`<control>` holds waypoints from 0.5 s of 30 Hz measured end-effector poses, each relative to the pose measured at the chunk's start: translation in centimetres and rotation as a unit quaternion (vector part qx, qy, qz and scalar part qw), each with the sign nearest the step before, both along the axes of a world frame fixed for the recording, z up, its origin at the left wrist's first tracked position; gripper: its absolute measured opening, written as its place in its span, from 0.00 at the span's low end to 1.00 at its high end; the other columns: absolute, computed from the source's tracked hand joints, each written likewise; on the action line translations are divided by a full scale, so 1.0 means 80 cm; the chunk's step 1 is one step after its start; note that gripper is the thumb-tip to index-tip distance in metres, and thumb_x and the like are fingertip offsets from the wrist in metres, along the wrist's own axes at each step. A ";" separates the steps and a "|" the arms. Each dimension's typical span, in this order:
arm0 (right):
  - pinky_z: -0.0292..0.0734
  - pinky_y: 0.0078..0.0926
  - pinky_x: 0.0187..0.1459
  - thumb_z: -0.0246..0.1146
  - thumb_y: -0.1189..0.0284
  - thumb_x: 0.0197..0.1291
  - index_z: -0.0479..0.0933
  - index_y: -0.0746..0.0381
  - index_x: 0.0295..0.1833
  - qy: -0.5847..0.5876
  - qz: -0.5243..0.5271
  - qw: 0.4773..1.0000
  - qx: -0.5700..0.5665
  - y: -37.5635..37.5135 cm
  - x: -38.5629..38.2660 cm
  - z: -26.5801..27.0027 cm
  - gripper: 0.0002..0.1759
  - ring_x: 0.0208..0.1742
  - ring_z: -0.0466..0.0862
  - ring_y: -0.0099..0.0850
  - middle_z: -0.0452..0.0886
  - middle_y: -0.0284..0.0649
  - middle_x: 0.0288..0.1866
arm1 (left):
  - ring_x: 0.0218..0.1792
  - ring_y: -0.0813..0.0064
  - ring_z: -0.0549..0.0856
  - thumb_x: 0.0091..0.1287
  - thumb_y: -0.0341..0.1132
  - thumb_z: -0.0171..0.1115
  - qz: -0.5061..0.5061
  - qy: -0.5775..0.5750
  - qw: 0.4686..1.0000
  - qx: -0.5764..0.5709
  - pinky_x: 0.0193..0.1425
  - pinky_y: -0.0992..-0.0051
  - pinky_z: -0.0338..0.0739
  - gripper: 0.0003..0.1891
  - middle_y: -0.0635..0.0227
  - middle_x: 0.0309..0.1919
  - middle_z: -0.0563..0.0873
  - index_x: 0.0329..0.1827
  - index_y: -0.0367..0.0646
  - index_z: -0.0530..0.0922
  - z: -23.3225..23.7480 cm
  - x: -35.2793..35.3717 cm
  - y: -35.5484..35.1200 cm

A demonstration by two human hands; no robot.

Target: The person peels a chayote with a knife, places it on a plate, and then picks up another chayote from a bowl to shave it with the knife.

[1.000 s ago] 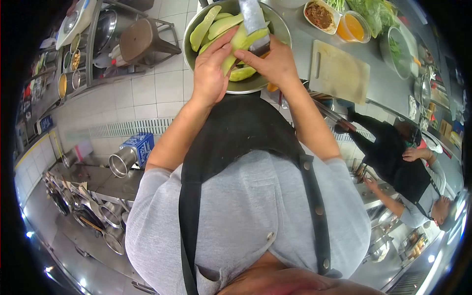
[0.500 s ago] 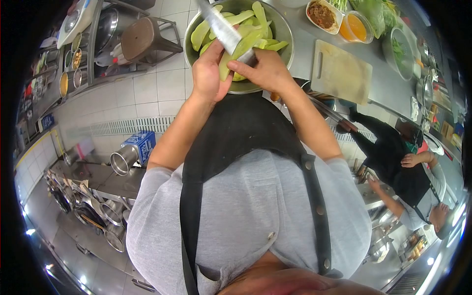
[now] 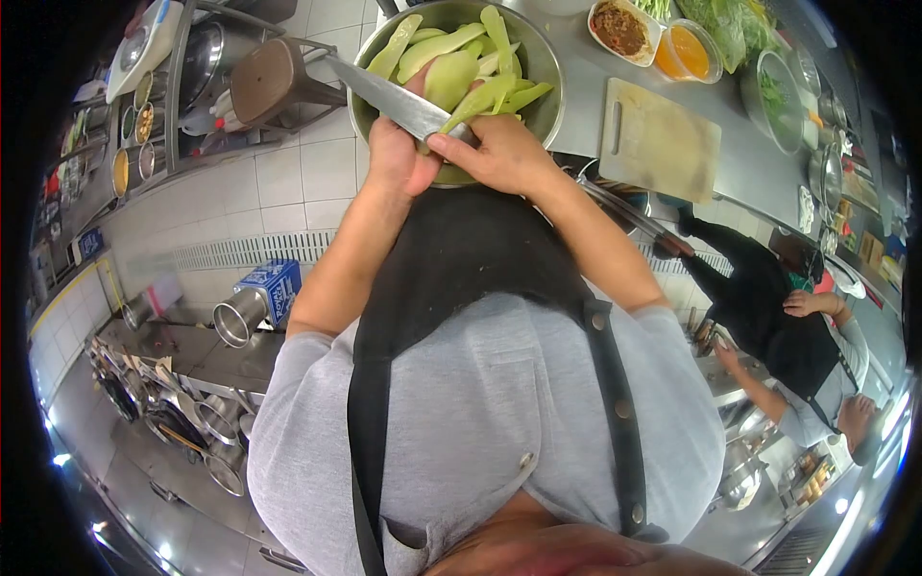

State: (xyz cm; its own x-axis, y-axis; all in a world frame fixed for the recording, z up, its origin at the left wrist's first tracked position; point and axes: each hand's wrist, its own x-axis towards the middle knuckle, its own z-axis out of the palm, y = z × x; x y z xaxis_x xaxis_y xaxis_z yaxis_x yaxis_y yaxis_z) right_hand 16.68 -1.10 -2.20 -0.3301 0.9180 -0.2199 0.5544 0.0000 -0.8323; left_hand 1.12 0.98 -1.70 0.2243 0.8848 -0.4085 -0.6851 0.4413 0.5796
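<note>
One left hand, one right hand, one knife; green pieces several, overlapping, exact count hidden. One cutting board, one brown stool, one blue tin, one orange-filled tub, one co-worker.

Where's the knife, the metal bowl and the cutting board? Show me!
Knife (image 3: 399, 103), head view: middle of the blade.
Metal bowl (image 3: 541, 60), head view: bare inner wall.
Cutting board (image 3: 665, 141), head view: middle of its top.

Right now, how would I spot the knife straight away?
Find the big metal bowl at the picture's top. Over it, in the right hand, is the knife, its tip reaching past the rim: one broad, shiny blade among curved green slices.
</note>
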 end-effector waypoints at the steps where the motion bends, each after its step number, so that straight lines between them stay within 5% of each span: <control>1: 0.81 0.41 0.39 0.63 0.38 0.68 0.86 0.69 0.47 0.014 -0.004 1.000 -0.003 -0.001 0.003 0.002 0.38 0.33 0.88 0.45 0.87 0.52 0.30 | 0.76 0.54 0.75 0.86 0.43 0.38 0.000 0.000 1.000 -0.001 0.80 0.58 0.71 0.28 0.51 0.77 0.73 0.79 0.34 0.69 -0.002 -0.001 0.001; 3: 0.82 0.43 0.39 0.59 0.37 0.69 0.87 0.66 0.47 0.027 -0.009 1.000 -0.006 0.000 0.007 0.003 0.38 0.33 0.89 0.46 0.88 0.52 0.31 | 0.75 0.56 0.76 0.83 0.31 0.46 0.008 0.023 0.999 -0.046 0.77 0.60 0.76 0.22 0.51 0.75 0.76 0.75 0.36 0.72 -0.004 -0.011 0.006; 5: 0.81 0.39 0.36 0.53 0.35 0.73 0.87 0.66 0.41 0.084 -0.005 0.981 -0.174 0.010 0.018 -0.004 0.40 0.28 0.88 0.41 0.86 0.48 0.27 | 0.70 0.57 0.81 0.78 0.25 0.51 0.014 0.164 0.985 0.061 0.75 0.61 0.78 0.20 0.49 0.71 0.78 0.71 0.34 0.74 -0.048 -0.040 0.002; 6: 0.81 0.35 0.35 0.49 0.34 0.75 0.86 0.65 0.34 0.076 -0.031 0.969 -0.232 0.016 0.019 -0.018 0.44 0.26 0.87 0.35 0.85 0.43 0.25 | 0.64 0.58 0.85 0.77 0.24 0.51 -0.061 0.540 0.791 0.281 0.74 0.62 0.77 0.21 0.49 0.67 0.80 0.72 0.33 0.74 -0.073 -0.068 -0.003; 7: 0.78 0.31 0.32 0.53 0.32 0.73 0.86 0.66 0.39 0.089 -0.037 0.960 -0.264 0.020 0.013 -0.015 0.43 0.26 0.85 0.30 0.84 0.42 0.26 | 0.62 0.62 0.86 0.75 0.24 0.55 -0.007 0.694 0.641 0.326 0.71 0.65 0.77 0.22 0.50 0.66 0.82 0.72 0.32 0.74 -0.105 -0.094 0.010; 8: 0.76 0.27 0.29 0.57 0.31 0.71 0.86 0.67 0.44 0.100 -0.070 0.949 -0.291 0.021 0.035 -0.008 0.44 0.26 0.82 0.25 0.83 0.40 0.27 | 0.62 0.65 0.85 0.75 0.25 0.60 0.051 0.405 0.889 0.208 0.68 0.67 0.80 0.24 0.53 0.66 0.82 0.74 0.31 0.72 -0.066 -0.069 0.014; 10: 0.77 0.28 0.30 0.60 0.34 0.70 0.86 0.67 0.46 0.088 -0.058 0.964 -0.245 0.018 0.055 -0.018 0.41 0.26 0.82 0.26 0.84 0.40 0.28 | 0.59 0.65 0.87 0.77 0.26 0.61 0.003 0.499 0.835 0.230 0.66 0.66 0.84 0.27 0.51 0.66 0.81 0.76 0.28 0.67 -0.048 -0.067 0.006; 12: 0.78 0.28 0.31 0.63 0.36 0.69 0.85 0.67 0.47 0.074 -0.030 0.977 -0.196 0.010 0.082 -0.016 0.38 0.27 0.82 0.26 0.85 0.41 0.29 | 0.60 0.63 0.87 0.77 0.25 0.61 0.011 0.429 0.877 0.218 0.67 0.65 0.84 0.27 0.50 0.66 0.81 0.77 0.28 0.67 -0.060 -0.061 -0.001; 14: 0.80 0.29 0.35 0.70 0.43 0.66 0.84 0.66 0.52 0.040 -0.125 0.986 -0.101 -0.017 0.126 0.000 0.33 0.28 0.83 0.28 0.86 0.42 0.31 | 0.59 0.62 0.88 0.76 0.24 0.61 -0.023 0.444 0.870 0.212 0.66 0.65 0.85 0.27 0.49 0.64 0.82 0.76 0.28 0.67 -0.050 -0.051 -0.009; 15: 0.82 0.32 0.38 0.73 0.43 0.61 0.84 0.68 0.52 -0.013 -0.201 0.979 -0.033 -0.030 0.158 -0.045 0.35 0.32 0.86 0.32 0.87 0.45 0.33 | 0.58 0.63 0.88 0.76 0.22 0.61 -0.038 0.434 0.876 0.208 0.67 0.66 0.83 0.27 0.50 0.64 0.83 0.76 0.29 0.67 -0.047 -0.043 -0.012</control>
